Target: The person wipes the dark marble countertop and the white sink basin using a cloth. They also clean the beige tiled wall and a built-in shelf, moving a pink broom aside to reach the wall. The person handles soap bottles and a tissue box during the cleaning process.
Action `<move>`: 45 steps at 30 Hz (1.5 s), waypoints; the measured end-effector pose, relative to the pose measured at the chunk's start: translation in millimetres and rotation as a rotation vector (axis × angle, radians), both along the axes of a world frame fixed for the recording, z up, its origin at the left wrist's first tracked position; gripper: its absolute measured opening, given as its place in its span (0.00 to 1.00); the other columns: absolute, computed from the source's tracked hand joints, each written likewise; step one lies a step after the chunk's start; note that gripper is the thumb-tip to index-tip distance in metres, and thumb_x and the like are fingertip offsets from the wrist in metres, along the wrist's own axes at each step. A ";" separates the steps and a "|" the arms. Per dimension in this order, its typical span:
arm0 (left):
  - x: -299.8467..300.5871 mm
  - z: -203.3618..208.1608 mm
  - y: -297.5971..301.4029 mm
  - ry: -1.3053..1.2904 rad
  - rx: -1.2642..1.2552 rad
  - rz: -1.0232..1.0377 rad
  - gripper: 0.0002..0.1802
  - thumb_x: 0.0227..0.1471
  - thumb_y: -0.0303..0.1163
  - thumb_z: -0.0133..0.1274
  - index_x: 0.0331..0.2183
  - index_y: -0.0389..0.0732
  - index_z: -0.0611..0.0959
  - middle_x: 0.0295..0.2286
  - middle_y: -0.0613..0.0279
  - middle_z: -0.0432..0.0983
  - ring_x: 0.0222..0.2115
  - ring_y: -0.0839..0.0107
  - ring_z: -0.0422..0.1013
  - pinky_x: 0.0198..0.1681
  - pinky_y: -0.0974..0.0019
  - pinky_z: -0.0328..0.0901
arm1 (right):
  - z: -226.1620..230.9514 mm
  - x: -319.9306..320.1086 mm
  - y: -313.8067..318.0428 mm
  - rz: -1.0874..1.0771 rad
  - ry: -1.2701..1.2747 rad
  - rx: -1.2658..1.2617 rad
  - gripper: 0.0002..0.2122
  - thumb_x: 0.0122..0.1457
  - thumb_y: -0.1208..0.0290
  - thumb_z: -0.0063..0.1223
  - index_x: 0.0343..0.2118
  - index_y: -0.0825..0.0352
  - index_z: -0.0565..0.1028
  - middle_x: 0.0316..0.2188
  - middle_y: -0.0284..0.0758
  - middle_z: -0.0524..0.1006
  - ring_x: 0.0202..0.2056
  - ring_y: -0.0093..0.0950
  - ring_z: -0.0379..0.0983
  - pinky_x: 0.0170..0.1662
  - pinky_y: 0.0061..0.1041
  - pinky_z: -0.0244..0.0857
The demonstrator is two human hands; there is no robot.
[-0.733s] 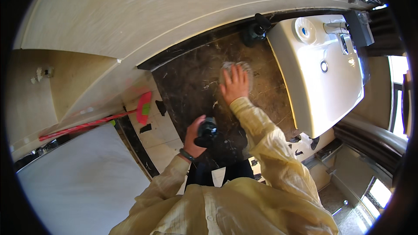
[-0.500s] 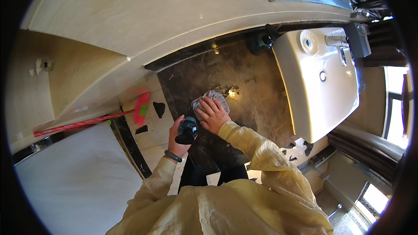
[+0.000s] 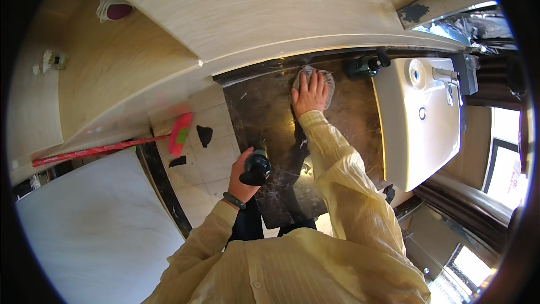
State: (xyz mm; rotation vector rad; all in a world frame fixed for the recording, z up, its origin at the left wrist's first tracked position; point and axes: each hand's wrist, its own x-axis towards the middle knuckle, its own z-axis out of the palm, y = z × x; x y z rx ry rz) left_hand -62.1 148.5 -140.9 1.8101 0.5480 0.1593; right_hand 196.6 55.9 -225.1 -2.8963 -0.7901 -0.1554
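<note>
My left hand (image 3: 243, 177) is closed round a dark pump bottle (image 3: 258, 164) with a black top, held over the counter's left edge. Near the back edge of the dark, marbled counter (image 3: 264, 101), my right hand (image 3: 311, 94) holds a grey cloth (image 3: 328, 83) pressed to the surface. Its fingers point away from me over the cloth, and the palm hides much of it. Just right of the cloth, a second dark pump bottle (image 3: 360, 68) stands by the back wall, beside the white washbasin (image 3: 396, 135).
A tap (image 3: 444, 76) and a round white container (image 3: 416, 73) are on the basin. Left of the counter, a pink broom (image 3: 180, 134) with a red handle (image 3: 107, 149) lies near dark scraps (image 3: 205, 135) on the tiles. A white surface (image 3: 101, 219) fills the lower left.
My right hand has slid the cloth from the counter's middle toward the back edge, and the arm is stretched further. The left hand still grips its bottle. The whole view has shifted slightly.
</note>
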 end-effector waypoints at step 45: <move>207.1 -27.7 -30.8 -0.022 0.281 -0.038 0.33 0.35 0.31 0.67 0.45 0.37 0.70 0.39 0.53 0.75 0.41 0.62 0.73 0.45 0.64 0.65 | 24.7 -69.7 -264.4 -0.062 0.168 0.106 0.26 0.52 0.60 0.53 0.55 0.54 0.65 0.59 0.40 0.58 0.62 0.40 0.46 0.62 0.44 0.39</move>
